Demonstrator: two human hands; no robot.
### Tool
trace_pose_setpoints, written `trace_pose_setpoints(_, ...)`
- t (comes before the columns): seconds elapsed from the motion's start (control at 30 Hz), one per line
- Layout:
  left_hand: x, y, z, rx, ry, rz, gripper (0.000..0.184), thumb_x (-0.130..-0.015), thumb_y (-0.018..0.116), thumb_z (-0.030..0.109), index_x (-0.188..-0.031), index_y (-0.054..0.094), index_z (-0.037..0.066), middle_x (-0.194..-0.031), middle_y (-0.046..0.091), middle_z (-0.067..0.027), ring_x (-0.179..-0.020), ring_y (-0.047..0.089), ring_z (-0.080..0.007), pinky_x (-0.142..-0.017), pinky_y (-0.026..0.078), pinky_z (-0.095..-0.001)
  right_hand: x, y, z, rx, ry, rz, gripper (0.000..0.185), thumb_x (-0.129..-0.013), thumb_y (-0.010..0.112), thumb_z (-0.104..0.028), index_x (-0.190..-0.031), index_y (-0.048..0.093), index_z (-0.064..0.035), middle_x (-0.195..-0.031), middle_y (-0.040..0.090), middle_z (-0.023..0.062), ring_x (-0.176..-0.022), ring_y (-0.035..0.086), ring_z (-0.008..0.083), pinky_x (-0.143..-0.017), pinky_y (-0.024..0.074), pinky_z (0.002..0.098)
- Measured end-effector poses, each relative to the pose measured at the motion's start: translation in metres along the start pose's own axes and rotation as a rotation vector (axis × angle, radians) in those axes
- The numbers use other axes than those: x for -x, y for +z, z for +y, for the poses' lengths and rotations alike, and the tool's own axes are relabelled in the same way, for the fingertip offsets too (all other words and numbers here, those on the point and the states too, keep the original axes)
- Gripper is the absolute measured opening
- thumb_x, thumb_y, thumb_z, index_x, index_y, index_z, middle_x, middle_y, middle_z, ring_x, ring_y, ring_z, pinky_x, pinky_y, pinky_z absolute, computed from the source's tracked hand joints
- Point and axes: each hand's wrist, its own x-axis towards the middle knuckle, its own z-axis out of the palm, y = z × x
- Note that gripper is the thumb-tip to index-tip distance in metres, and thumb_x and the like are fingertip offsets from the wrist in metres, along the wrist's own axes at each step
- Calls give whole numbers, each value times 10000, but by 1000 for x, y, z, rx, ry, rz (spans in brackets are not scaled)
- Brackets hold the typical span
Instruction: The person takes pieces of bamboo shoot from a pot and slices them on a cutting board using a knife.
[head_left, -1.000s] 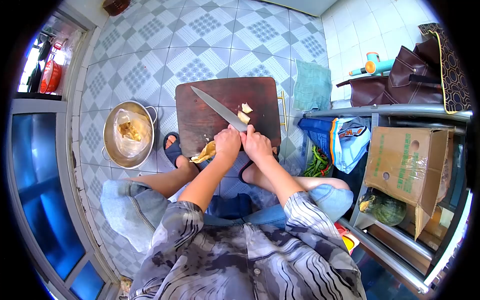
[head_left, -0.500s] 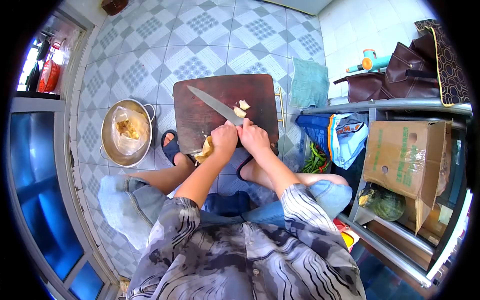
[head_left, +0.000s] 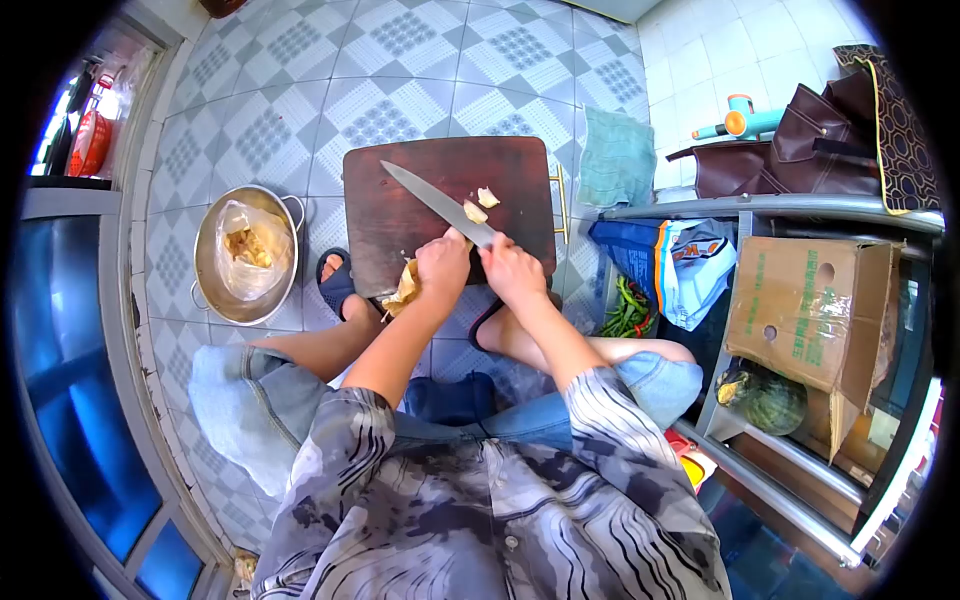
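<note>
My right hand (head_left: 515,272) is wrapped round the handle of a kitchen knife (head_left: 432,197). Its long blade slants to the far left, over the dark reddish-brown cutting board (head_left: 385,225). Just left of the handle, my left hand (head_left: 443,264) is closed, with a bit of something pale at its fingertips that I cannot make out. Two pale pieces (head_left: 475,211), perhaps garlic or ginger, lie on the board right beside the blade. A yellow-brown knobbly piece (head_left: 402,290), perhaps ginger or peel, rests at the board's near edge by my left wrist.
A metal pot (head_left: 205,262) holding a plastic bag (head_left: 262,278) of yellowish pieces stands left on the tiled floor. To the right are green and red chillies (head_left: 628,312), a blue-white bag (head_left: 690,275), and a rack with a cardboard box (head_left: 795,305) and a dark green squash (head_left: 775,402).
My left hand has drawn slightly away from my right, leaving a small gap between them. The knife has shifted a little to the right over the board. The view has moved slightly.
</note>
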Motion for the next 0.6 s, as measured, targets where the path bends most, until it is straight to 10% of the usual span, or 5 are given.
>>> trace_pose_setpoints(0.6,-4,-1,-13,-3,-20,25,95,-832,504,149,-880,507,67,-743,670,-157,-712,683,-298,-616,537,-407,-27,-2,-30,25,-29,-6,357,-914,471,-361,-941,450,-6,-690,627,196,-601,652,323,-540,540,427)
